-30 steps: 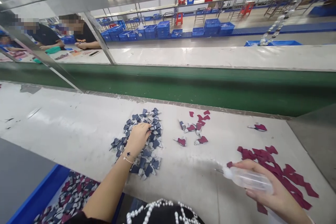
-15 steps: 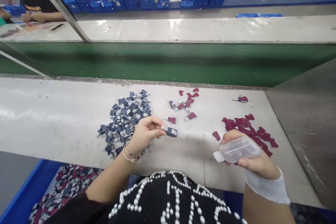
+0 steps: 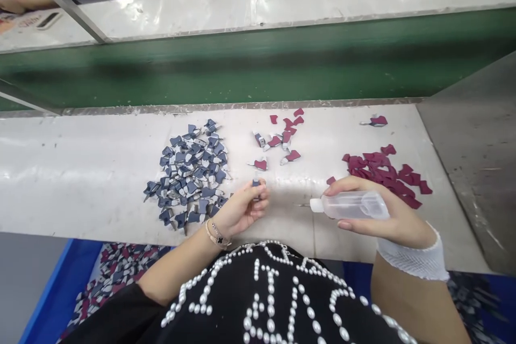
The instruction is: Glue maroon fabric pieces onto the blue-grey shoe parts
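My left hand [image 3: 241, 208] pinches a small navy piece [image 3: 255, 184] upright between its fingertips, just right of a loose pile of navy-and-white pieces [image 3: 187, 172] on the white work surface [image 3: 100, 172]. My right hand [image 3: 374, 209] grips a clear plastic squeeze bottle [image 3: 350, 205], its white nozzle pointing left towards the left hand. Just beyond that hand lies a spread of flat burgundy pieces [image 3: 382, 174]. Between the pile and the spread sits a smaller group of burgundy and navy pieces [image 3: 278, 140].
A green conveyor belt [image 3: 258, 64] runs behind the work surface, with a second white bench [image 3: 282, 0] beyond it. Blue bins of mixed pieces [image 3: 116, 271] sit below the near edge. My black top with pearl beading [image 3: 274, 295] fills the bottom of the view.
My left hand has moved right and now holds the navy piece upright. The right hand has raised the bottle and turned it level. The view has tilted downward.
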`<act>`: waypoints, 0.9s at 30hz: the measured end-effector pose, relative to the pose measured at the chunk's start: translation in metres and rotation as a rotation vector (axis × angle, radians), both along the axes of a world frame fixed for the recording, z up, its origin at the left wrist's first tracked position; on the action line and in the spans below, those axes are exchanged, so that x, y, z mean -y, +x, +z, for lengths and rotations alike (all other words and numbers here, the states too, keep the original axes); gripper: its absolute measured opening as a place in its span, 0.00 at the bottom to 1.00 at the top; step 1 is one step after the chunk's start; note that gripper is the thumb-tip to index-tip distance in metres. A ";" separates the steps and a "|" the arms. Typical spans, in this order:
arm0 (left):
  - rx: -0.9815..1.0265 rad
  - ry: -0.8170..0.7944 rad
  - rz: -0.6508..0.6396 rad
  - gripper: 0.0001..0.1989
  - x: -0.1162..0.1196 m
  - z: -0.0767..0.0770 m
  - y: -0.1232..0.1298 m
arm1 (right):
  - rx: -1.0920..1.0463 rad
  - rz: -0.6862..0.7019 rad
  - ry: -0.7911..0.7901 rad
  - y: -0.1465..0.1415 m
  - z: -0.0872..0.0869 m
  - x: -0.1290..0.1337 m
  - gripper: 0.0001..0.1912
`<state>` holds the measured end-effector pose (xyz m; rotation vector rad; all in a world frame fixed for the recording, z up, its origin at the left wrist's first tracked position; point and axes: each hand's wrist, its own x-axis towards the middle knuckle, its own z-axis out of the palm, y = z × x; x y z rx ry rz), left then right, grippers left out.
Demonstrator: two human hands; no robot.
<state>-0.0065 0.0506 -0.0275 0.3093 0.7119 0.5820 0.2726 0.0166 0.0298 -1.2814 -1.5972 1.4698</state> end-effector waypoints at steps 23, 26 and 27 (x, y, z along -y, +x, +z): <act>-0.431 0.569 -0.440 0.23 -0.002 -0.003 0.001 | 0.057 -0.090 0.023 0.010 0.006 0.006 0.17; -0.322 0.527 -0.443 0.22 -0.003 0.002 0.000 | 0.052 -0.073 0.056 0.010 0.009 0.006 0.16; -0.303 0.534 -0.441 0.21 -0.003 0.002 0.000 | 0.051 -0.069 0.070 0.010 0.010 0.006 0.17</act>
